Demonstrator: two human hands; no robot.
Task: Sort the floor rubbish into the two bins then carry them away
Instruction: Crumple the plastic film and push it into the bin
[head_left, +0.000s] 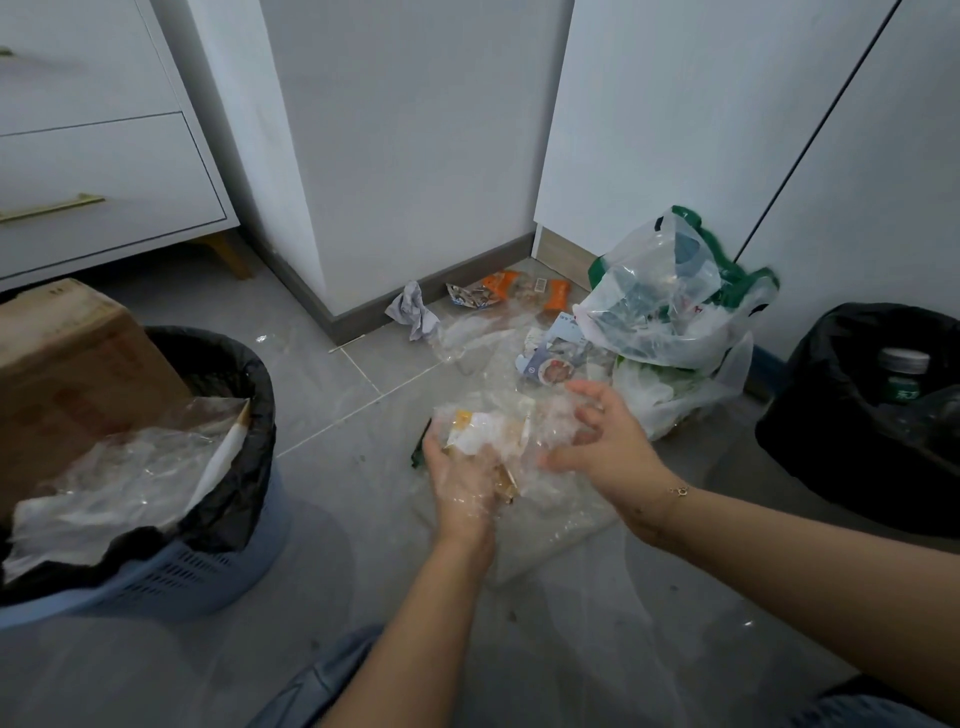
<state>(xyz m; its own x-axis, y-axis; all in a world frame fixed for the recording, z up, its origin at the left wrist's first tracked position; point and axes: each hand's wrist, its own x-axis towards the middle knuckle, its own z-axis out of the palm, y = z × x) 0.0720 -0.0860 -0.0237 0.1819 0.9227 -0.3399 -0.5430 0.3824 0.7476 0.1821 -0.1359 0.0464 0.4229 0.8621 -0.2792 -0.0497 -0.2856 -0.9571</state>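
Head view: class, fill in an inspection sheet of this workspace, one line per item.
Surface: grey tiled floor.
Job's things: blue bin at left, black liner, holding cardboard box; black-lined bin at right, holding bottle.
Clutter: crumpled tissue, orange wrapper, full plastic bag.
Hands: left hand grips clear plastic wrapping; right hand fingers curled on the same wrapping.
Cables: nothing seen.
Surroundings: white drawers, white cupboard doors.
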